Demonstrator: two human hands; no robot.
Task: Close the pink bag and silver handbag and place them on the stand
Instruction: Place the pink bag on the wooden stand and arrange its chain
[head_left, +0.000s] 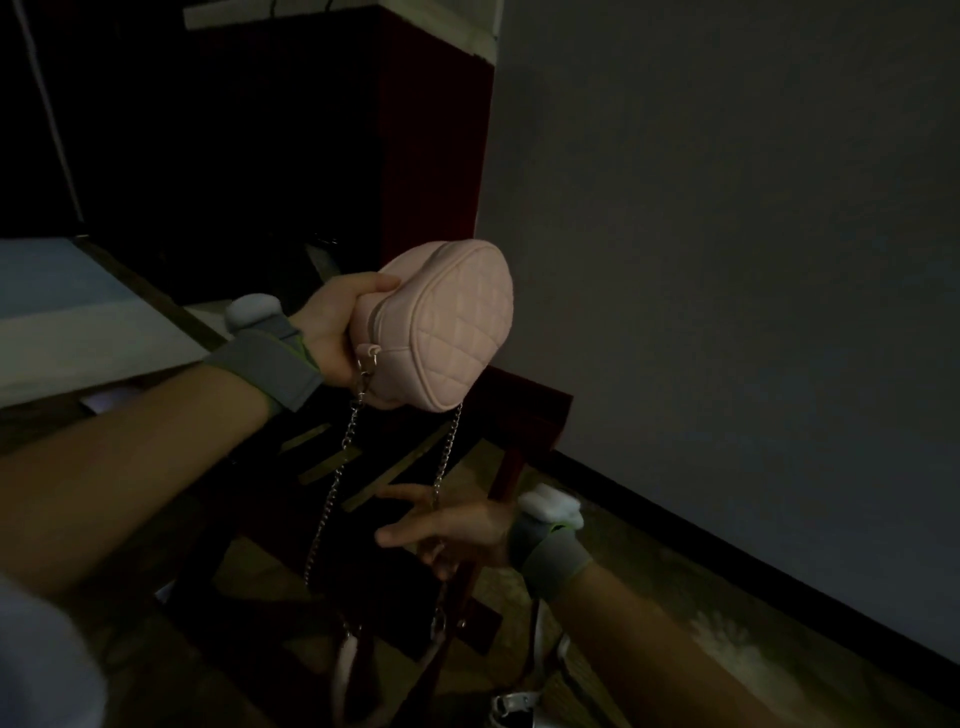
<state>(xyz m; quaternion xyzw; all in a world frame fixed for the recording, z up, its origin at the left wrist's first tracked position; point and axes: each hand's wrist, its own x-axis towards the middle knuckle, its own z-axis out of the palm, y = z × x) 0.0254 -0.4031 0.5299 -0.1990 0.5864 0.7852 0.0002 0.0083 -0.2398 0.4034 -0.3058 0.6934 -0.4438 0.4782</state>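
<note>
Left hand (337, 332) grips pink bag (441, 322) aloft, zip looks closed, above dark red stand (524, 410). Right hand (457, 535), fingers spread, gathers dangling chain (332, 488) so it won't snag. Silver handbag (519, 701) low, partly cropped.

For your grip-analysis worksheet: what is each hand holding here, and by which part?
The left hand grips the pink bag by its zipped end. The right hand is spread at the hanging chain strap; a grip cannot be told.
</note>
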